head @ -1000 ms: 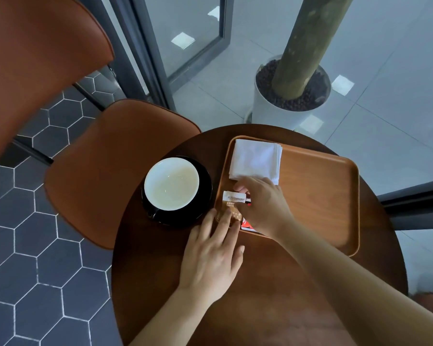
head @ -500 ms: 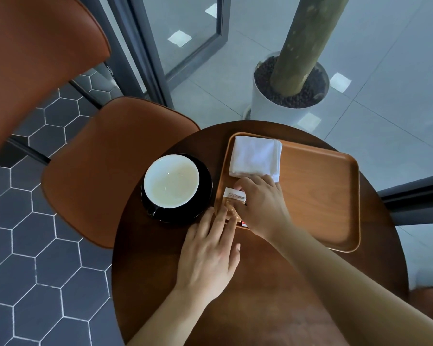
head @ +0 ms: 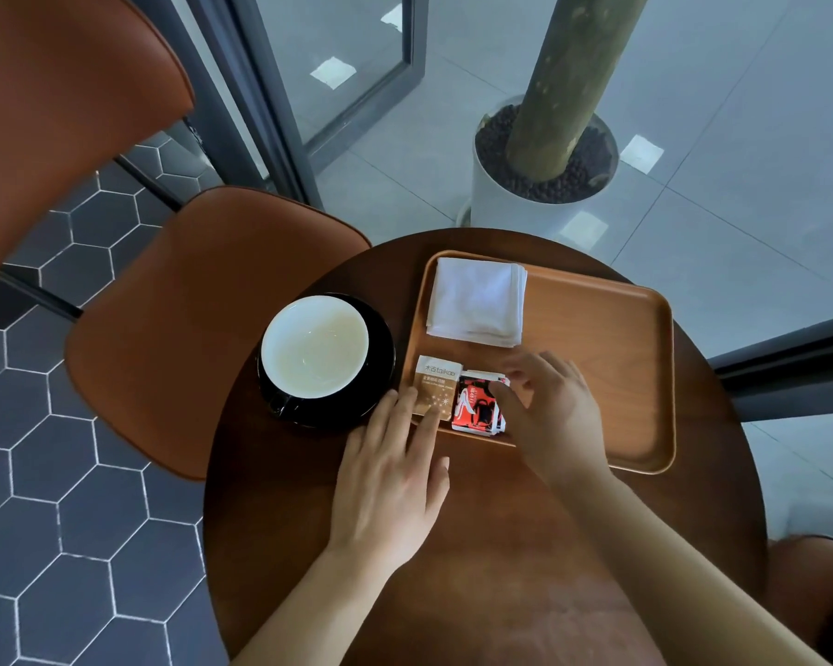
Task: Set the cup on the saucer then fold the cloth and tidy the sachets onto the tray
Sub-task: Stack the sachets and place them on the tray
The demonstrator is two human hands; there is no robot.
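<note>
Well, I think I am on the last step now. The cup (head: 314, 346) sits on the black saucer (head: 385, 362), and the white cloth (head: 477, 300) lies folded at the far left corner of the tray (head: 597, 353). So those two jobs look done to me. What is left is the sachets.

Both sachets are on the tray, at its near left corner. The brown sachet (head: 436, 386) lies flat just inside the left rim. The red sachet (head: 477, 408) lies right beside it, and their edges touch or almost touch.

My left hand (head: 390, 483) lies flat over the table (head: 284, 497). Its fingers (head: 426, 423) are straight and close together. They reach over the near rim of the tray, and the tips rest on the near edge of the brown sachet. They do not pinch it.

My right hand (head: 554, 415) is over the tray, just to the right of the red sachet. Its fingers (head: 525, 377) are spread a little and loosely bent. They hold nothing that I can see. The hand is blurry, so I cannot tell if the thumb touches the red sachet or only hangs above it.

Next, I think only a small push is needed to line the two sachets up. A soft touch should do, since they are light and may slide.
</note>
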